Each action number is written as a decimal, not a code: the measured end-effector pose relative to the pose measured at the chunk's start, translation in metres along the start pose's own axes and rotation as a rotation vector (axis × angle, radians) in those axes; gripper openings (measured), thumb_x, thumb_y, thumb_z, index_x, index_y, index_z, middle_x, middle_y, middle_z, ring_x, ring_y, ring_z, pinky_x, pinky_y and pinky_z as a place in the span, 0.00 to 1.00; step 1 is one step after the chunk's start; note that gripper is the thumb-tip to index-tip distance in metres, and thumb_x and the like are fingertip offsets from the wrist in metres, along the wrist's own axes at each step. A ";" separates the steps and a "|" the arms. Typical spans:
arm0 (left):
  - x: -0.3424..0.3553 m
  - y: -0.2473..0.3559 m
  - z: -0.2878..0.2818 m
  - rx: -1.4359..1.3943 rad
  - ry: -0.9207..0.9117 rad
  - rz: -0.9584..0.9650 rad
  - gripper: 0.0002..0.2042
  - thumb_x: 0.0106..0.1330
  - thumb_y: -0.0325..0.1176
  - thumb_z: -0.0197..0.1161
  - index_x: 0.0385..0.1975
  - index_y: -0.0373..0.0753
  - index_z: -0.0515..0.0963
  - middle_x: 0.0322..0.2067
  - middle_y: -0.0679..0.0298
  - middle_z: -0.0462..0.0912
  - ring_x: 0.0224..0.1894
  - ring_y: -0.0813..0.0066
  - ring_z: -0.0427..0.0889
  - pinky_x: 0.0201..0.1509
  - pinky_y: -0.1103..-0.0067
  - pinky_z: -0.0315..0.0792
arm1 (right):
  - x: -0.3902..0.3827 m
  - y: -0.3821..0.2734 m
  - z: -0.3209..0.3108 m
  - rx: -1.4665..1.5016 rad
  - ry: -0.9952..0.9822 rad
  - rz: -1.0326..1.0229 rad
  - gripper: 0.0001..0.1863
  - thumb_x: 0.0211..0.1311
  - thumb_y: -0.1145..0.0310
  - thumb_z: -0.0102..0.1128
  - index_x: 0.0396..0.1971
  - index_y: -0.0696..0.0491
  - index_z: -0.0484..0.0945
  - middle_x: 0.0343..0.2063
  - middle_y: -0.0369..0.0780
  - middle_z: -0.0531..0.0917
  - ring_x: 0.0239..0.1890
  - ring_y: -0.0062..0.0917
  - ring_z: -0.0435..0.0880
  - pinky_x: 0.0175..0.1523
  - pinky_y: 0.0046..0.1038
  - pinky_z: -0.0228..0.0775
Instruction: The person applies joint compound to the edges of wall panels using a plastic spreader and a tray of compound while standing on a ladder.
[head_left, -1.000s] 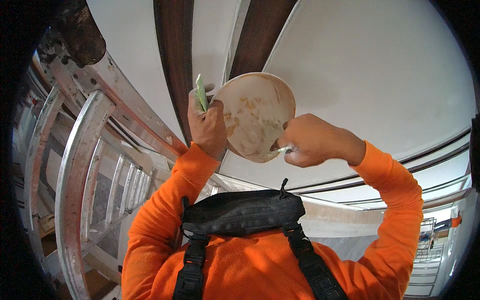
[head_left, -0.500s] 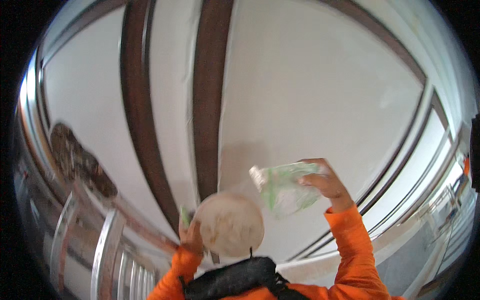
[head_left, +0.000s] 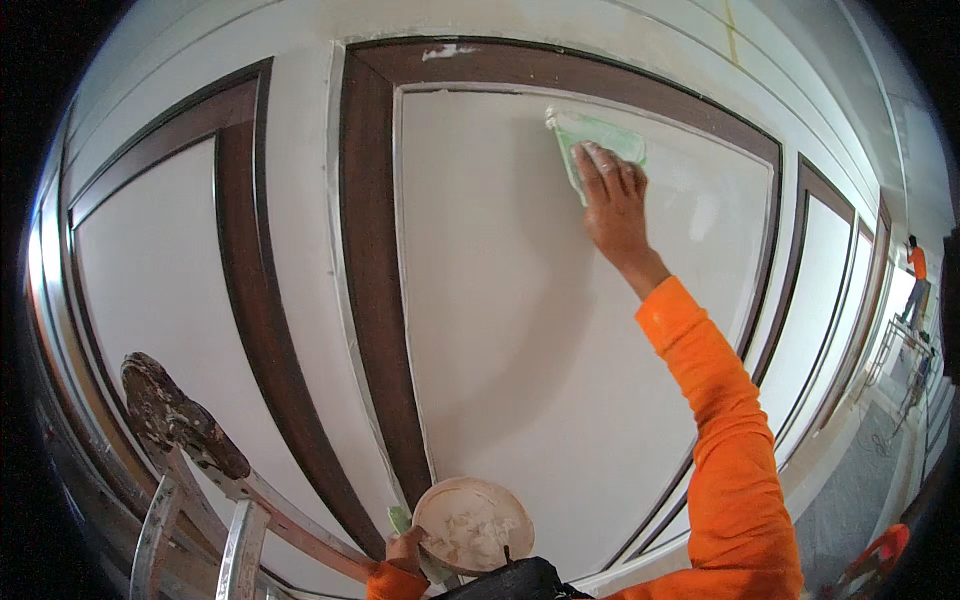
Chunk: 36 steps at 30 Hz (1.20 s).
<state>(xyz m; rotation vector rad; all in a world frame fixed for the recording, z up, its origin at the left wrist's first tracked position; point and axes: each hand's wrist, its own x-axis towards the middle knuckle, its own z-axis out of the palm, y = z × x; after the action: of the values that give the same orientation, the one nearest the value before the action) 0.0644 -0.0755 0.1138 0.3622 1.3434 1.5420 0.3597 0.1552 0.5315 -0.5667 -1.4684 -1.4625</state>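
Note:
In my right hand (head_left: 615, 215) is a green putty spreader (head_left: 612, 133), smeared with white filler. Its blade lies against the upper part of a white wall panel (head_left: 480, 330), and white shows on my fingertips. My left hand (head_left: 403, 552) grips the near left side of a round tub (head_left: 438, 492) low in the view. Lumpy white filler (head_left: 475, 538) lies inside the tub. Beside the left fingers a small green piece (head_left: 399, 519) sticks up; its full shape is hidden.
Dark brown wooden trim (head_left: 372, 250) frames the panel. A metal stepladder (head_left: 240, 550) stands at the lower left, a dirty brown object (head_left: 180, 415) at its top. Far right, another person (head_left: 915, 265) in an orange top is raised beside scaffolding (head_left: 885, 352).
My right hand and the spreader have risen from near the tub to the top of the panel. The view has tilted up, bringing in the upper trim. My left hand still holds the tub.

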 end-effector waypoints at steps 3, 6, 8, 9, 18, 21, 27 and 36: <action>0.014 -0.014 -0.007 0.000 -0.045 0.122 0.20 0.41 0.32 0.63 0.33 0.26 0.70 0.25 0.56 0.77 0.25 0.66 0.77 0.31 0.72 0.72 | 0.015 -0.023 0.020 -0.001 0.037 0.012 0.29 0.55 0.72 0.52 0.60 0.51 0.61 0.58 0.37 0.63 0.59 0.29 0.64 0.60 0.42 0.54; 0.016 -0.013 -0.008 0.146 0.106 0.059 0.22 0.40 0.33 0.64 0.33 0.25 0.70 0.24 0.57 0.78 0.25 0.66 0.77 0.31 0.72 0.72 | 0.035 -0.046 0.031 -0.036 0.021 0.021 0.30 0.57 0.71 0.51 0.61 0.51 0.59 0.59 0.37 0.62 0.60 0.28 0.63 0.61 0.43 0.53; 0.028 -0.020 -0.016 0.165 0.072 0.073 0.20 0.40 0.33 0.64 0.32 0.25 0.71 0.24 0.57 0.78 0.25 0.66 0.77 0.30 0.73 0.71 | 0.044 -0.050 0.023 0.023 -0.070 0.040 0.31 0.56 0.73 0.50 0.62 0.53 0.56 0.63 0.39 0.58 0.64 0.31 0.59 0.64 0.44 0.50; 0.033 -0.023 -0.017 0.169 0.049 0.080 0.20 0.40 0.33 0.64 0.31 0.25 0.71 0.23 0.57 0.78 0.25 0.66 0.77 0.30 0.73 0.71 | 0.046 -0.047 0.022 0.063 -0.103 0.039 0.31 0.56 0.73 0.50 0.62 0.53 0.56 0.64 0.40 0.57 0.65 0.32 0.58 0.65 0.44 0.50; 0.045 -0.040 -0.021 0.072 -0.047 0.274 0.13 0.42 0.32 0.62 0.26 0.30 0.75 0.24 0.59 0.78 0.24 0.69 0.76 0.30 0.75 0.69 | 0.038 -0.008 -0.032 0.057 -0.449 -0.087 0.25 0.55 0.75 0.47 0.56 0.57 0.64 0.57 0.44 0.68 0.60 0.37 0.65 0.62 0.41 0.58; 0.005 -0.007 -0.003 0.100 0.061 0.160 0.11 0.43 0.31 0.59 0.25 0.31 0.76 0.24 0.61 0.78 0.25 0.70 0.76 0.30 0.77 0.69 | 0.040 -0.012 -0.077 0.274 -0.611 0.086 0.23 0.54 0.74 0.47 0.53 0.59 0.68 0.49 0.47 0.75 0.53 0.41 0.73 0.55 0.41 0.65; 0.000 -0.006 0.000 -0.068 -0.124 0.306 0.14 0.42 0.30 0.57 0.30 0.29 0.76 0.24 0.61 0.78 0.25 0.70 0.77 0.31 0.77 0.71 | 0.064 -0.008 -0.062 0.179 -0.488 0.678 0.18 0.56 0.66 0.46 0.44 0.60 0.74 0.36 0.55 0.80 0.41 0.46 0.80 0.47 0.42 0.72; 0.013 -0.009 0.004 -0.020 -0.054 0.306 0.13 0.45 0.25 0.57 0.33 0.28 0.75 0.24 0.60 0.78 0.24 0.67 0.78 0.30 0.75 0.72 | 0.177 -0.110 -0.016 0.358 -0.477 0.827 0.13 0.47 0.65 0.52 0.30 0.55 0.82 0.33 0.48 0.83 0.39 0.40 0.83 0.43 0.36 0.74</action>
<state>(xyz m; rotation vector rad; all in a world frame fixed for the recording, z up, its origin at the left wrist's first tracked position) 0.0658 -0.0639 0.1025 0.6151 1.2718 1.7812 0.1935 0.0694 0.6242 -1.1699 -1.5206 -0.4207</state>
